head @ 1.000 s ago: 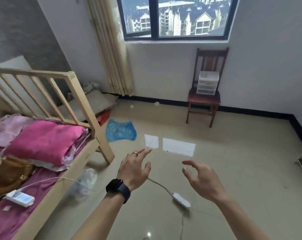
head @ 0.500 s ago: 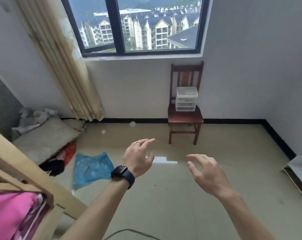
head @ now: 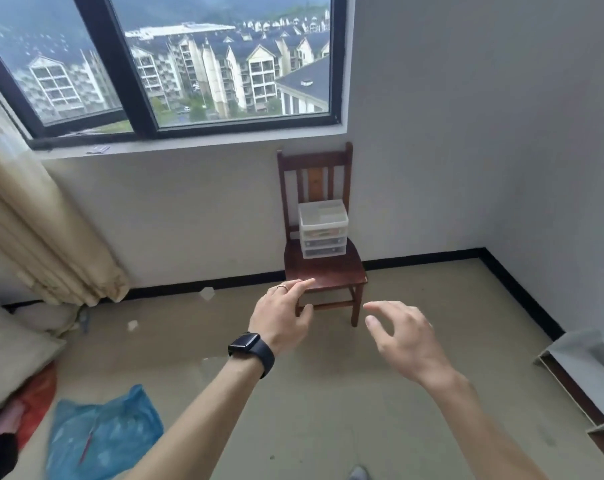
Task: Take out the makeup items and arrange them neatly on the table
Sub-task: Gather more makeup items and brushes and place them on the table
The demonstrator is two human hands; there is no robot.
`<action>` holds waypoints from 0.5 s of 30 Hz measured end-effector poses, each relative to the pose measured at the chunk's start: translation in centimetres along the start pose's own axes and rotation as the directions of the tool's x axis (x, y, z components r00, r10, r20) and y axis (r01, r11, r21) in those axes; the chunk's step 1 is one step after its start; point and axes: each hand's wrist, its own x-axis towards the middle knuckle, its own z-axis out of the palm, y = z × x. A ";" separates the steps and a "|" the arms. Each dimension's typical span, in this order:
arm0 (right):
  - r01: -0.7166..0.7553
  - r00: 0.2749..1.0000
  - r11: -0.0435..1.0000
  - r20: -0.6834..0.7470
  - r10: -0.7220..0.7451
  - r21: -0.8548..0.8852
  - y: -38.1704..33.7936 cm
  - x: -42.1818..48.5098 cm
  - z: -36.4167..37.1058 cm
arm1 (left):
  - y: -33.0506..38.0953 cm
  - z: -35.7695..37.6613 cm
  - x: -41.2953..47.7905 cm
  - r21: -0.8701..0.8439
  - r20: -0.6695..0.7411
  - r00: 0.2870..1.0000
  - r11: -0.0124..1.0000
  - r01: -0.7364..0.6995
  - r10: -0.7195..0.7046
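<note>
bag (head: 103,434): blue plastic, lying flat, lower left
left hand (head: 281,320): raised, fingers spread loose, empty; black watch (head: 250,349) on wrist
right hand (head: 406,336): raised, fingers loosely curved, empty
chair (head: 328,271): wooden, beyond both hands
drawer box (head: 323,228): clear, on chair seat, well apart from hands; contents blurred

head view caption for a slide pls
Left hand and right hand, both empty, extended toward a drawer organizer on a wooden chair

Clear drawer box (head: 323,228) sits on wooden chair (head: 328,271).
</note>
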 end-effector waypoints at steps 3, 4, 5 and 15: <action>0.004 1.000 1.000 0.023 -0.003 -0.007 1.8 8.0 -0.8 | -0.3 1.7 7.4 -0.028 0.024 0.999 0.999 0.040 -0.040; -0.002 1.000 1.000 0.029 0.002 -0.006 2.4 10.5 -1.1 | -0.3 2.2 9.7 -0.035 0.037 0.998 0.998 0.052 -0.051; -0.006 0.999 1.000 0.039 0.006 -0.011 2.9 12.9 -1.3 | -0.4 2.7 11.9 -0.048 0.043 0.997 0.997 0.067 -0.065; -0.029 0.988 0.998 0.149 0.037 -0.054 8.5 34.4 1.4 | -4.3 9.6 32.1 -0.109 0.136 0.980 0.981 0.161 -0.146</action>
